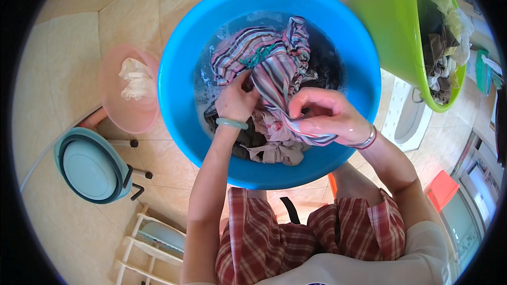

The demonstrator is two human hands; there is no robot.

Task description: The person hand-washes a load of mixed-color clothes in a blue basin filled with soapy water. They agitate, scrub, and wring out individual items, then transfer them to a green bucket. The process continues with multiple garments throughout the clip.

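Observation:
A striped garment (277, 71) in pink, white and dark bands, with a green patch, lies bunched in a large blue basin (177, 63) of sudsy water. On its near left side, my left hand (237, 100) is closed on a fold, its fingertips partly hidden by cloth. The curled fingers and thumb of my right hand (330, 116) grip the garment's near right part, which hangs toward the basin's near wall. Beneath it, a pale pink cloth (280, 150) and dark cloth (325, 68) sit in the water.
A green bucket (388, 24) full of clothes tilts at the right, above a white floor-level fixture (409, 111). A pink basin (119, 108) with white cloth stands left. Nearer are a folded teal basin (90, 163) and a white rack (140, 245).

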